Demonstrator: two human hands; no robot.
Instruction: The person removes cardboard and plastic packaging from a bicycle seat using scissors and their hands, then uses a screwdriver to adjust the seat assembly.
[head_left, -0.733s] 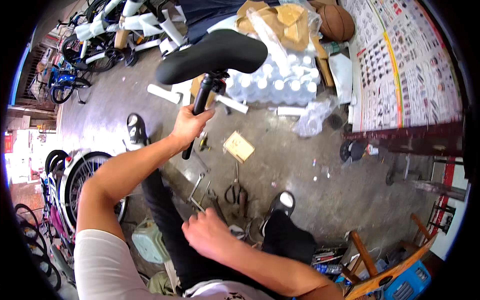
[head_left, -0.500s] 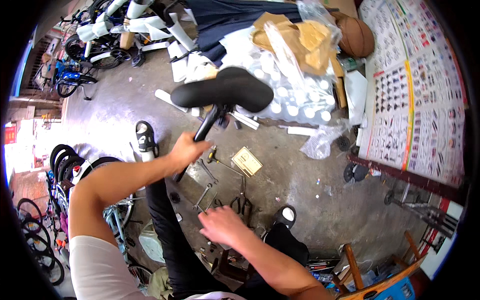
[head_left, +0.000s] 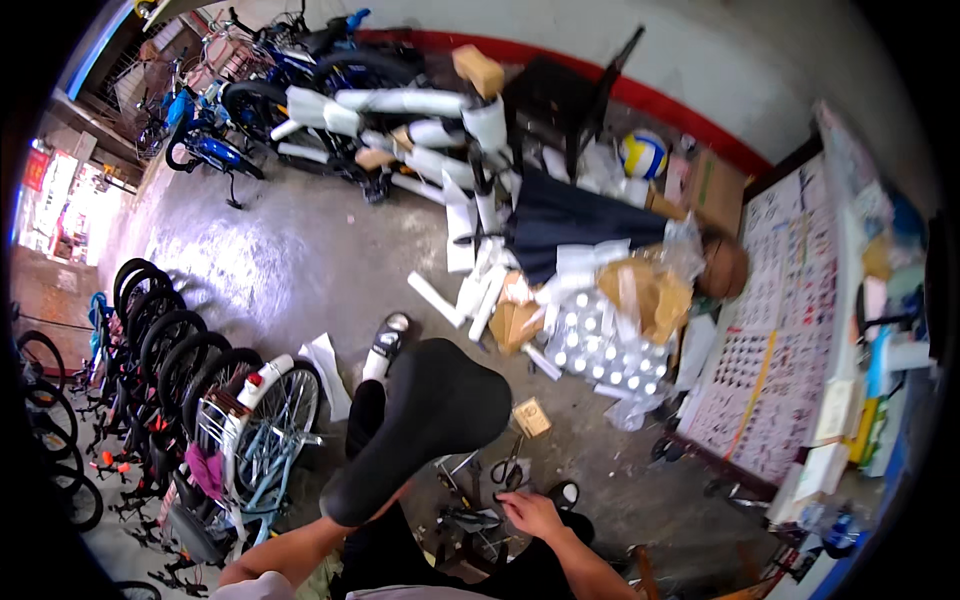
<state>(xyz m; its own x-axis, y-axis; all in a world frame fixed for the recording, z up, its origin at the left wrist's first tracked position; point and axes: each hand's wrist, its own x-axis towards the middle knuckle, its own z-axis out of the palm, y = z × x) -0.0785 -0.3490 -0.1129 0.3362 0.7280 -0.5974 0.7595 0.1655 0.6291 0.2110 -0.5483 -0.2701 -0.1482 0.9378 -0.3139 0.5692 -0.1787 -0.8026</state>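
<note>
A black bicycle saddle (head_left: 425, 415) is held up close, its broad end toward the upper right and its nose at the lower left. My left hand (head_left: 394, 499) holds it from beneath by the seat post. The saddle hides the post and most of that hand. My right hand (head_left: 532, 514) is low over the floor tools, fingers extended and a little apart, the tips beside a small dark thing I cannot make out. Just beyond the fingers lie dark-handled pliers (head_left: 508, 472). More tools, partly hidden, lie left of this hand.
A small tan box (head_left: 532, 417) lies on the floor beyond the tools. Parked bicycles (head_left: 265, 440) line the left side. Wrapped bicycle frames (head_left: 420, 130) stand at the back. Plastic-wrapped white-topped items (head_left: 600, 340) and cardboard lie ahead, a printed board (head_left: 770, 330) at the right.
My view has tilted up, showing more of the back wall and bicycles. The saddle has come nearer and turned its top toward me. My right hand is now beside the pliers.
</note>
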